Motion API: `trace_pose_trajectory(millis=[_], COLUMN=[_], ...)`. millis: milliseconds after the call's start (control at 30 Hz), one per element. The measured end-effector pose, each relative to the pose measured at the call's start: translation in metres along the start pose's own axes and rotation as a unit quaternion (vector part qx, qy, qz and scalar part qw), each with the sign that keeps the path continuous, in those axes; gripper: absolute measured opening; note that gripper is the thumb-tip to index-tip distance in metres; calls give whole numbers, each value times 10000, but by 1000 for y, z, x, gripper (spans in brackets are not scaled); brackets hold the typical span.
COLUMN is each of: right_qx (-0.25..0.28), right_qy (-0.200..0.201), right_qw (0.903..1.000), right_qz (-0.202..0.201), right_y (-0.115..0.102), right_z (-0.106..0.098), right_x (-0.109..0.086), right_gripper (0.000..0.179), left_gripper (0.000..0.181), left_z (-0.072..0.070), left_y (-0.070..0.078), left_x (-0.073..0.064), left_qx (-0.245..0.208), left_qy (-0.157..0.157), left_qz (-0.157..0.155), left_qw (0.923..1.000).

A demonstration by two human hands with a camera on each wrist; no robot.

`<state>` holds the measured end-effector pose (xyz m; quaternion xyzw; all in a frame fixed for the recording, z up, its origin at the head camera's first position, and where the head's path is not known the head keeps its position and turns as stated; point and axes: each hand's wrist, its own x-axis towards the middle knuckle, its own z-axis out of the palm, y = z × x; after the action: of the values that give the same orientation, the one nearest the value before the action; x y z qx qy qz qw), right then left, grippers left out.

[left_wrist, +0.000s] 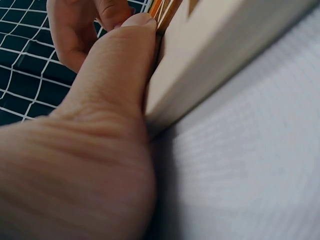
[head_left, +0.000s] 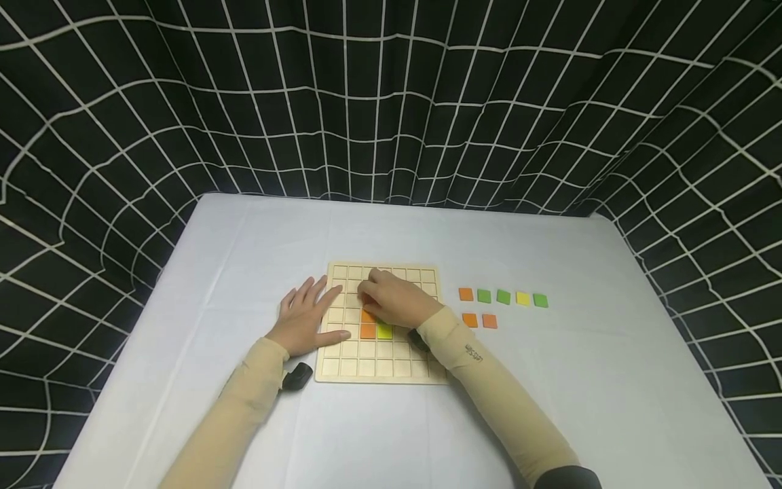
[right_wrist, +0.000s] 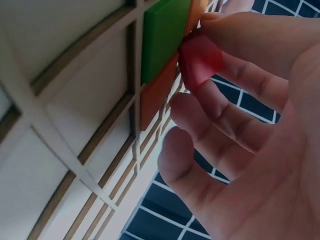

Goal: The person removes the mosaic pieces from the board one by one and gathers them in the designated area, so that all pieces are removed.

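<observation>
A pale wooden grid board [head_left: 348, 367] lies on the white table. Over its middle, my right hand [head_left: 397, 299] pinches a red tile [right_wrist: 202, 61] between thumb and fingers, close to the board's surface. The red tile is hidden by the hand in the head view. Beside it in the right wrist view, a green tile [right_wrist: 162, 40] and an orange tile [right_wrist: 156, 97] sit on the board. Nearer me on the grid are an orange tile [head_left: 368, 331] and a yellow tile [head_left: 384, 331]. My left hand [head_left: 302, 322], fingers spread, rests at the board's left edge with the thumb on it.
To the board's right lie several loose tiles in two rows: orange [head_left: 466, 294], green [head_left: 484, 296] and yellow [head_left: 523, 298] ones behind, an orange tile [head_left: 469, 320] and a reddish-orange tile [head_left: 489, 321] in front. A black curtain [head_left: 379, 102] with white grid lines surrounds the table [head_left: 244, 231].
</observation>
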<state>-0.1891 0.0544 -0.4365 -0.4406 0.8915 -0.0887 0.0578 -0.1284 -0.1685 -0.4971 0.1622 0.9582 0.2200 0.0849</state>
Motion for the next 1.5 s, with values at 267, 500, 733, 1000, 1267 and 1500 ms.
trace_pose_trajectory(millis=[267,500,733,1000,1267,1500], right_qx=[55,386,470,234,52,-162], right_qy=[-52,-9,156,311,551,490], right_qw=[9998,9983,9977,9987,9978,9960], right_qz=[156,446,468,330,357,729], right_y=[1,2,5,15,29,35], right_z=[1,-2,-3,-11,-15,-17], right_x=[-4,-10,-20,-42,-75,-99], right_gripper=[28,42,35,27,26,23], left_gripper=[94,94,94,94,93,93], left_z=[-1,-5,-3,-1,-6,-7], left_y=[2,7,5,3,9,10], left_x=[-1,-3,-3,-2,-2,-2], left_qx=[-17,-61,37,98,25,14], left_qy=[-69,-48,-24,39,-60,-55], left_qz=[-44,-77,-94,-62,-121,-99], left_qw=[10000,9999,9999,9999,9999,9999])
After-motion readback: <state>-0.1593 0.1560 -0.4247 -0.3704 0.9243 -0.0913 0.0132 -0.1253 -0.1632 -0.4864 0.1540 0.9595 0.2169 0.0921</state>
